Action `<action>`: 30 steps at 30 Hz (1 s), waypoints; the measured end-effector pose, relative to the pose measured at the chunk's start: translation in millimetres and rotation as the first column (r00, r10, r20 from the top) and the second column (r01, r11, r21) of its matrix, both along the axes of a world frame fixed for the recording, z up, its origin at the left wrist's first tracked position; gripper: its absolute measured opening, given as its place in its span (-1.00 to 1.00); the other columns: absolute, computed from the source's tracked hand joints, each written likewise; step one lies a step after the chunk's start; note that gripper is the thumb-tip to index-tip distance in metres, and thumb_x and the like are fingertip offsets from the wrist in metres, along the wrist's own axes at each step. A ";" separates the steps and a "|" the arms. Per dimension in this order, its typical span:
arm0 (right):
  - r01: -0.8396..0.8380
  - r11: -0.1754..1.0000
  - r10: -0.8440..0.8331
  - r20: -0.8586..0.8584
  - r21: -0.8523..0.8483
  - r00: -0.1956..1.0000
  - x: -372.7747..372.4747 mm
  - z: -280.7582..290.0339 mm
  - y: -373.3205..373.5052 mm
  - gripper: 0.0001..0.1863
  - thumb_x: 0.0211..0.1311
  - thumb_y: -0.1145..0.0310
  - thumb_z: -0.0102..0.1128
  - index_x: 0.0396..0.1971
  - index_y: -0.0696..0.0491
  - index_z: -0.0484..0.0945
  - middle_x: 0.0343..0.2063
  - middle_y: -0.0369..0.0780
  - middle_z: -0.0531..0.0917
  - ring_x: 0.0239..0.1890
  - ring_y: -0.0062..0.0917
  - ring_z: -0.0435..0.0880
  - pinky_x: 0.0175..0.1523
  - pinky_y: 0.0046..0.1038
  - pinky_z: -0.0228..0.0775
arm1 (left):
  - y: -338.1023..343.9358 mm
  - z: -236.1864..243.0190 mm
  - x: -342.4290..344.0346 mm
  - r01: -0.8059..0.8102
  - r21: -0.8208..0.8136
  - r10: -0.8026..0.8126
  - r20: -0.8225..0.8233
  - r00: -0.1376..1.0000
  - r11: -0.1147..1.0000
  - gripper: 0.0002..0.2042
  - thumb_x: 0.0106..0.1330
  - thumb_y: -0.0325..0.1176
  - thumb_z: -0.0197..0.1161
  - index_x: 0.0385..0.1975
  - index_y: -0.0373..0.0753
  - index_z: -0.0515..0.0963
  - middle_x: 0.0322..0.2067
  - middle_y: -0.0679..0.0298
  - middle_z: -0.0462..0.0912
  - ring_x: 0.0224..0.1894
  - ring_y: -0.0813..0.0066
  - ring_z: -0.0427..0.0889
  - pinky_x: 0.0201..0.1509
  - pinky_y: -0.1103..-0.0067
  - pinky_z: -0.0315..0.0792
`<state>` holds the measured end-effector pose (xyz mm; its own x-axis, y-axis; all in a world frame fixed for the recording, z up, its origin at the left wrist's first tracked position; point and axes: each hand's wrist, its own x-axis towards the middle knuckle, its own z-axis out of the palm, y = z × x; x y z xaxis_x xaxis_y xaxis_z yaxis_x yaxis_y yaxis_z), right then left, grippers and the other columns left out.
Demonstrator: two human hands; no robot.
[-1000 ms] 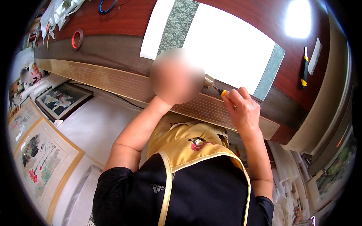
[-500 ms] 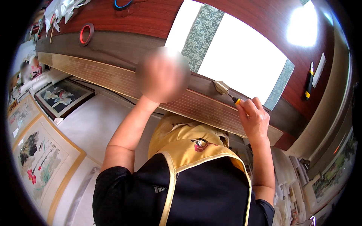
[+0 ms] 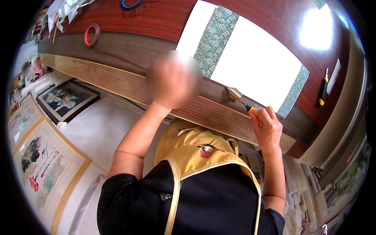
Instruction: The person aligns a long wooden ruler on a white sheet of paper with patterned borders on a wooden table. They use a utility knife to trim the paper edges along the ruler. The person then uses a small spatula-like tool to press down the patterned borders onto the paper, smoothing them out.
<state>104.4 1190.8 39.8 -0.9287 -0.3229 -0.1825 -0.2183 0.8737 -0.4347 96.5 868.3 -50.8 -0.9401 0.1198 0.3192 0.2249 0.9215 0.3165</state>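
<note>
A white paper sheet with green floral-patterned bands lies at an angle on the dark red table. My right hand, at the sheet's near right edge, is closed around the yellow-and-black handle of a scraper. The scraper's wide metal blade points left, at the near border of the sheet. Over the table's front strip, beside the sheet's near left corner, is my left hand. A blur covers its fingers, so I cannot see whether it grips anything.
A red-and-black tape roll and a blue ring lie to the left. On the right are a yellow-and-black utility knife and a pale narrow strip. Framed paintings stand below the table's left side.
The whole view has shifted slightly, with hands and sheet appearing a little further right. My right hand still grips the scraper at the sheet's near edge.
</note>
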 end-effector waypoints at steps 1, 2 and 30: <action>-0.001 1.000 0.001 0.003 0.003 1.000 0.0 0.1 0.2 -0.87 0.27 0.32 0.42 -0.31 -0.01 0.62 -0.42 -0.26 0.56 -0.54 -0.33 0.65 -0.46 -0.33 0.49 | -0.1 -0.6 0.3 -0.005 -0.001 0.005 0.003 1.000 1.000 -0.87 0.19 -0.38 0.40 -0.42 -0.16 0.55 -0.18 0.25 0.47 -0.01 0.11 0.40 0.31 0.15 0.31; -0.004 1.000 0.004 0.007 0.006 1.000 -0.1 0.4 0.1 -0.86 0.27 0.32 0.42 -0.31 -0.01 0.62 -0.42 -0.26 0.56 -0.54 -0.33 0.65 -0.46 -0.33 0.49 | -0.1 -1.0 0.4 -0.009 -0.002 0.009 0.005 1.000 1.000 -0.87 0.19 -0.38 0.40 -0.42 -0.16 0.55 -0.19 0.25 0.47 -0.01 0.11 0.40 0.31 0.15 0.31; 0.088 0.996 -0.089 -0.051 -0.026 0.995 2.4 -4.7 -119.1 -0.83 0.31 0.25 0.37 -0.38 -0.07 0.53 -0.47 -0.27 0.49 -0.57 -0.28 0.61 -0.52 -0.27 0.46 | -22.4 14.1 -12.2 -0.077 0.160 0.042 0.211 0.977 0.984 -0.74 0.08 -0.38 0.44 -0.34 -0.11 0.45 -0.21 0.25 0.47 -0.09 0.14 0.42 0.06 0.25 0.31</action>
